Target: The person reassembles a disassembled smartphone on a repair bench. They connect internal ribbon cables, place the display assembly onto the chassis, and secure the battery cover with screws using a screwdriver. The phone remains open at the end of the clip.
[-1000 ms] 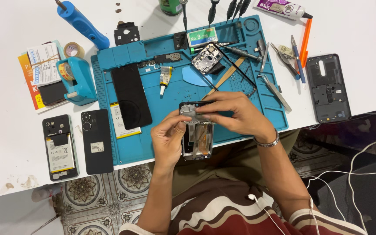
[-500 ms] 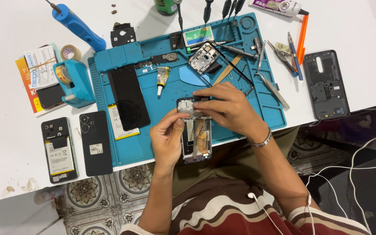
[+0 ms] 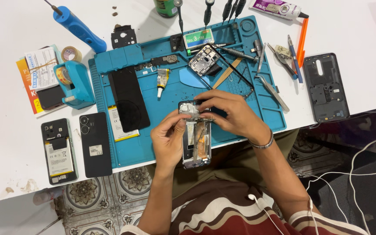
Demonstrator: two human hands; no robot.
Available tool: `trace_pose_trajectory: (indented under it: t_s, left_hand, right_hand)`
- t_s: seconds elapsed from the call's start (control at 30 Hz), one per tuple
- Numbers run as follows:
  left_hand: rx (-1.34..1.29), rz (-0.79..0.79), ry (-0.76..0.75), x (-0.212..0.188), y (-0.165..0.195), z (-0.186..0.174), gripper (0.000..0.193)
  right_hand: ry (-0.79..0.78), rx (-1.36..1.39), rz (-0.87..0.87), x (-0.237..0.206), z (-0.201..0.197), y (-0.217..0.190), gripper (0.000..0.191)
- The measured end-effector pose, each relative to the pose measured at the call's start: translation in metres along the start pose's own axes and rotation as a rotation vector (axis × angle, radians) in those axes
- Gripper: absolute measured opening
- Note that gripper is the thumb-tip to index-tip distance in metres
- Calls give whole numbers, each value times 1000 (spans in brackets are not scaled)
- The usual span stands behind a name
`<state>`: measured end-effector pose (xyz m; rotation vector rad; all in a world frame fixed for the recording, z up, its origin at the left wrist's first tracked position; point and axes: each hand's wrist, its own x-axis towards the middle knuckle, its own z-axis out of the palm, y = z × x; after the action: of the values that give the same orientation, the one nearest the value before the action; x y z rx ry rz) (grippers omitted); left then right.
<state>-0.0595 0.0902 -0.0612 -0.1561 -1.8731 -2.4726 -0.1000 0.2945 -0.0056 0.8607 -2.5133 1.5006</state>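
Since a moment ago my right hand (image 3: pixel 229 114) has slid a little leftward over the top of the opened phone (image 3: pixel 195 146), while my left hand (image 3: pixel 169 140) stays pinched on its left edge. White table (image 3: pixel 5 174) fills the view, its far edge cut off at twelve o'clock, so the screwdriver handles (image 3: pixel 207 11) there show only in part. On it lies the blue rubbery repair mat (image 3: pixel 153 143), ridged with small trays. At nine o'clock from my hands sits a glossy black glass panel (image 3: pixel 128 99); at three o'clock, off the mat, a grey plastic back cover (image 3: pixel 326 87). The phone, a rectangular frame with bare metal insides, hangs over the mat's near edge. My right fingers curl closed on its upper end, hiding what lies beneath them; my left thumb and fingers grip its side.
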Motion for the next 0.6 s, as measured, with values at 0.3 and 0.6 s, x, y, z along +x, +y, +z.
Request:
trace_pose_trajectory:
  t_s: [0.3, 0.6]
  left_hand:
    - [3, 20, 40, -1, -7, 1, 23]
    - [-39, -10, 44, -1, -10, 1, 25]
  right_hand:
    - [177, -15, -106, -6, -2, 1, 15]
    - [389, -72, 15, -9, -1, 6, 19]
